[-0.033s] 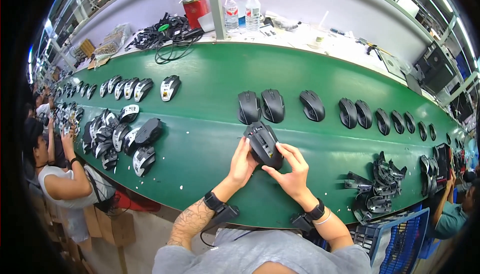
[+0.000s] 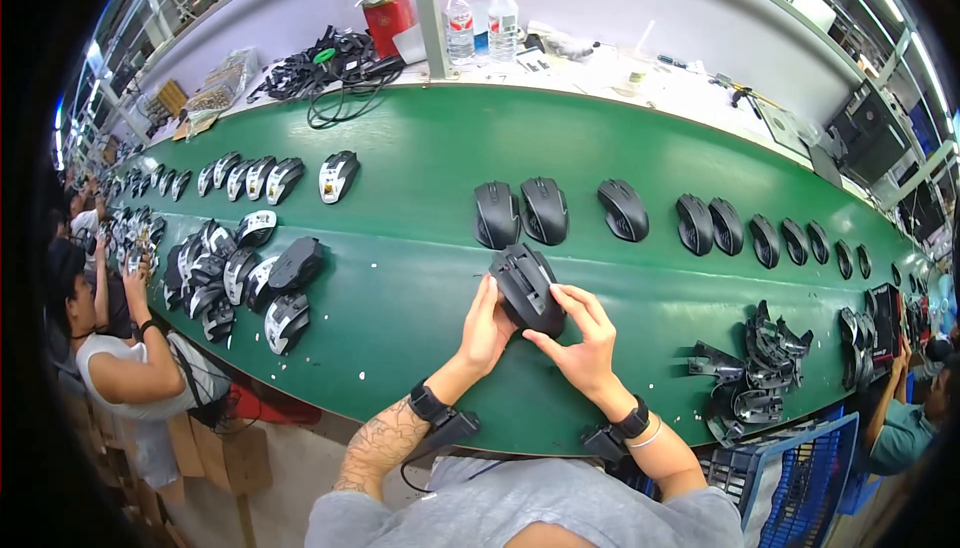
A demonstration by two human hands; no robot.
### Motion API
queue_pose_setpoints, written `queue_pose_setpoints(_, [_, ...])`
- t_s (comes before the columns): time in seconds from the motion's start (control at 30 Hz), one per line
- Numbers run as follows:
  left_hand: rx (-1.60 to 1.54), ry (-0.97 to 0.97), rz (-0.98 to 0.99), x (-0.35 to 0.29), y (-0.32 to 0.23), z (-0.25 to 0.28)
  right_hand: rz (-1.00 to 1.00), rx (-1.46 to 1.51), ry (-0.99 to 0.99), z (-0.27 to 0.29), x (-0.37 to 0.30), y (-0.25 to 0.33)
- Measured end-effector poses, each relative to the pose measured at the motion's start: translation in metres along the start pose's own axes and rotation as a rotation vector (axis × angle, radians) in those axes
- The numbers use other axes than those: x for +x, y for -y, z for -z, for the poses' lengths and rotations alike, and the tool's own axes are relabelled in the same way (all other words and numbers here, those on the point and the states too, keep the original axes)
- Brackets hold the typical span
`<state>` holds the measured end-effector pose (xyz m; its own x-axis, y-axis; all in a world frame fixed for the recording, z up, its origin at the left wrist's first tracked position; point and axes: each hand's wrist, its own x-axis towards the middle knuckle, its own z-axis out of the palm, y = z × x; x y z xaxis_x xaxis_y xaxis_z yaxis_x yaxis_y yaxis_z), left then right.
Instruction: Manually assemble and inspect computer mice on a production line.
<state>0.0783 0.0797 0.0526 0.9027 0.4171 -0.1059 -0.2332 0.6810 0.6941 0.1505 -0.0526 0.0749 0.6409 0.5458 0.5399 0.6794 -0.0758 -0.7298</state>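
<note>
In the middle of the table I hold a black computer mouse (image 2: 528,291) without its full top cover, so a recessed channel shows along its upper side. My left hand (image 2: 484,326) grips its left side. On the right, my right hand (image 2: 582,341) has its thumb at the near end and its fingers along the edge. Just beyond stand two black mice with covers, a left one (image 2: 496,214) and a right one (image 2: 545,211). Another covered mouse (image 2: 623,210) is a little farther right. The underside of the held mouse is hidden.
A pile of partly white mouse bodies (image 2: 213,268) lies left on the green table (image 2: 420,348); a row of similar ones (image 2: 285,180) stands behind. Loose black shells (image 2: 765,358) are heaped right, above a blue crate (image 2: 800,478). Co-workers sit at both sides. Bottles (image 2: 503,23) stand at the back.
The mouse has tilted very slightly in my hands, and a small yellow spot near its near end no longer shows clearly. Both hands keep nearly the same place.
</note>
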Motion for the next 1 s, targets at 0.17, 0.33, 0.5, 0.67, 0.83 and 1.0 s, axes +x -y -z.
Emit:
queue_pose_setpoints(0.17, [0.062, 0.027, -0.033, -0.002, 0.009, 0.0, -0.057, 0.007, 0.001, 0.001, 0.003, -0.004])
queue_pose_setpoints(0.33, [0.267, 0.018, -0.101, -0.006, 0.009, 0.004, -0.077, 0.062, 0.107, 0.004, 0.006, -0.003])
queue_pose_setpoints(0.5, [0.374, -0.034, -0.147, -0.004, 0.005, -0.003, -0.099, 0.086, 0.133, -0.002, 0.004, -0.008])
queue_pose_setpoints(0.67, [0.388, -0.107, -0.151, -0.003, -0.002, -0.001, 0.001, -0.013, 0.15, -0.006, 0.004, -0.008])
queue_pose_setpoints(0.83, [0.151, -0.113, -0.191, 0.001, -0.005, -0.003, -0.695, 0.914, 0.214, -0.007, -0.003, -0.036])
queue_pose_setpoints(1.0, [0.176, -0.085, -0.181, 0.005, -0.003, -0.006, -0.745, 1.022, 0.194, -0.009, -0.006, -0.041])
